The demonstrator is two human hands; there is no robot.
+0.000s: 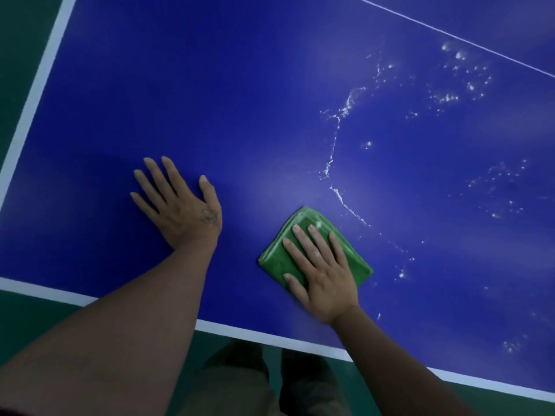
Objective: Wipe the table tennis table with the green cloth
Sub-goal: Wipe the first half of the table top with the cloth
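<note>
1. While the right hand (322,274) presses flat, fingers straight, on the folded green cloth (274,259) lying near the front edge of the table (210,85), keep its pressure even.
2. Brace on the left hand (183,205), spread flat on the table and holding nothing.
3. Sweep right through the white streak (335,136) and specks (447,99), overlapping strokes so no residue is smeared back.

Right hand (322,271) presses green cloth (276,259) flat on blue table (210,100)
</note>
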